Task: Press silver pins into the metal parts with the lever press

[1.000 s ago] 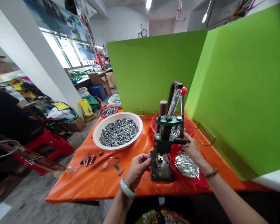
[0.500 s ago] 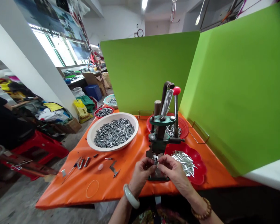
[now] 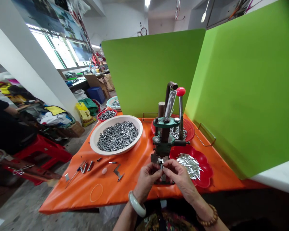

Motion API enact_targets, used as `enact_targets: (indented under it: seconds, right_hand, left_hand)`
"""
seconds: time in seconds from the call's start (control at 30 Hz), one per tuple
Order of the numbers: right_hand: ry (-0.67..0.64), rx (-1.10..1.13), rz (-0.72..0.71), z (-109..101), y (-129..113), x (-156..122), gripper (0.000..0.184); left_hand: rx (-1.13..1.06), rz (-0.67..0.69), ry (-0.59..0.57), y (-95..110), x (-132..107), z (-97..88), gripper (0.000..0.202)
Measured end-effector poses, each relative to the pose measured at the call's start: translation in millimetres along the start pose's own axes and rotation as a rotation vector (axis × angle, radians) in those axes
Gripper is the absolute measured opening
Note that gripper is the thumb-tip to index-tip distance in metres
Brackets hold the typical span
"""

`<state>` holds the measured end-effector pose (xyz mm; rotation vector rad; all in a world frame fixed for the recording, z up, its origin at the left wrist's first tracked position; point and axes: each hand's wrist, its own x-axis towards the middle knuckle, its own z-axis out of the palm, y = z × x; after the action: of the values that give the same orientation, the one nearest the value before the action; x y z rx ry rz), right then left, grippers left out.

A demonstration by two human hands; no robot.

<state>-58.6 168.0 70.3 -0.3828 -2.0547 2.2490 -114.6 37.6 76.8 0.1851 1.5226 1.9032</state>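
In front of the base of a green hand press [image 3: 164,149], a small grey metal piece [image 3: 161,166] sits between my fingertips. My left hand [image 3: 148,176] pinches it from the left with thumb and forefinger. From the other side my right hand [image 3: 177,175] pinches the same piece. Its exact kind is too small to make out. The press lever [image 3: 180,109] with a red knob stands upright. Just right of my right hand, a red scalloped dish [image 3: 207,171] holds thin silvery pins [image 3: 190,165].
A white basin [image 3: 93,144] full of small grey metal parts stands left of the press. Wrenches [image 3: 86,166], a bent metal bracket [image 3: 117,173] and a rubber band [image 3: 96,193] lie on the orange cloth [image 3: 72,202]. Green panels [image 3: 149,70] enclose the back and right. Someone's dark sleeve [image 3: 0,104] shows at far left.
The metal piece now stands more upright and visible between my fingertips. Both hands stay at the press base, and the view has shifted slightly.
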Motion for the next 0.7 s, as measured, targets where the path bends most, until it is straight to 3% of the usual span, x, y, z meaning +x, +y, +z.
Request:
enact_targets:
  seconds: [0.23,0.43,0.57,0.7]
  right_hand:
    - [0.044,-0.102,-0.077,0,10,-2,0.026]
    - [0.173,-0.16,-0.15,4,18,-5,0.029]
    - [0.183,-0.195,-0.103,-6,30,1,0.032]
    - [0.234,-0.134,-0.051,-27,30,14,0.034]
  left_hand:
    - [0.004,-0.017,0.022,-13,9,0.3,0.037]
    - [0.104,-0.01,0.055,-26,19,0.6,0.036]
    - [0.273,0.122,0.111,-33,29,-4.3,0.032]
    - [0.523,0.312,0.276,-42,50,-8.9,0.018]
